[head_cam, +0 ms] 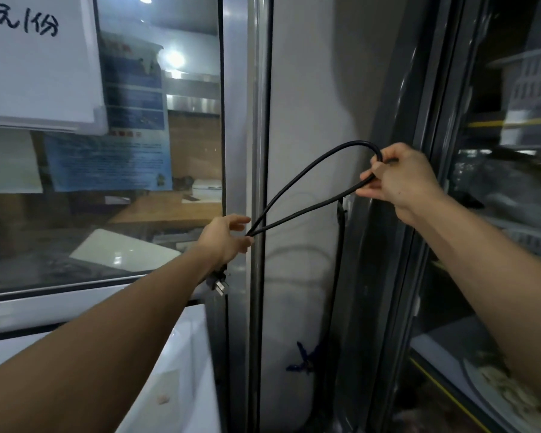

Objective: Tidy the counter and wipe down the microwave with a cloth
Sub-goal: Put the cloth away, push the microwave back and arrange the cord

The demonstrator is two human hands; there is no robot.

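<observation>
A black power cord (pixel 306 179) is folded into a long loop held up in front of a grey metal window post (pixel 256 120), stretched between both hands. The bend of the loop sits at the upper right, where the right hand (pixel 400 179) pinches it, thumb and curled fingers closed round both strands. The two strands run down and to the left, drawing together until they meet at the left hand (pixel 227 237), whose thumb and fingertips pinch them while the other fingers are spread loosely. Below that wrist the cord's plug (pixel 217 284) hangs with its metal prongs pointing down and right. Another length of black cable (pixel 338 276) drops along the pale panel to the right of the post. Near the lower left lies a white appliance top (pixel 181 354), partly covered by the left forearm. To the far left, glass (pixel 138 151) shows reflected kitchen surfaces, with a white handwritten sign (pixel 35 57) fixed at the upper left. On the right, a dark-framed sliding window (pixel 497 182) stands at an angle.
</observation>
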